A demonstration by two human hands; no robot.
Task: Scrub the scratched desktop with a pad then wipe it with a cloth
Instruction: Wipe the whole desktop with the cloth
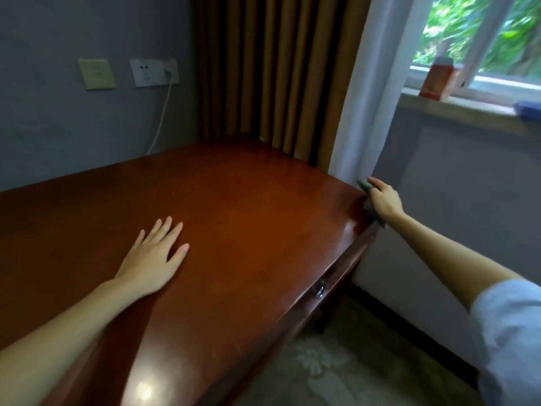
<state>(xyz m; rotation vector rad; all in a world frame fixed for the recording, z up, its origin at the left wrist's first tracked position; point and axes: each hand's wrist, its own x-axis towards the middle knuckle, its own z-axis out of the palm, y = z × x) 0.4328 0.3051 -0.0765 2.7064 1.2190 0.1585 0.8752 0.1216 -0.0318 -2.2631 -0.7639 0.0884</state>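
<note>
- Left grip (pixel 152 256): released, palm down on the tabletop (pixel 248 206), fingers straight and slightly fanned, nothing beneath. Reads as a brace, steadying the body during the long reach on the other side.
- Right grip (pixel 385 199): arm stretched out to the far right corner of the tabletop, laid over a grey-green pad (pixel 364 186). Fingers fairly straight on top, thumb hidden. Cannot tell whether pinching the pad or only pressing it down.
- Pad: sandwiched between palm and wood right at the corner, one end poking out past the fingertips, the other hanging off the edge below the wrist. Overhang probably deliberate, to catch the rim as well as the flat.
- Step judged: scrubbing phase, working the corner. Share of surface covered not readable. Wood glossy and blurred, no scratches resolvable.
- Blue folded fabric (pixel 528 109) on the windowsill (pixel 456 108), well apart from the tabletop and near a red box (pixel 437 82). Possibly the cloth, parked to the right for the wipe. Wipe not yet begun.
- Risks: pad slipping off the corner under sideways pressure. White curtain (pixel 360 112) just beside the fingertips, liable to be brushed.
</note>
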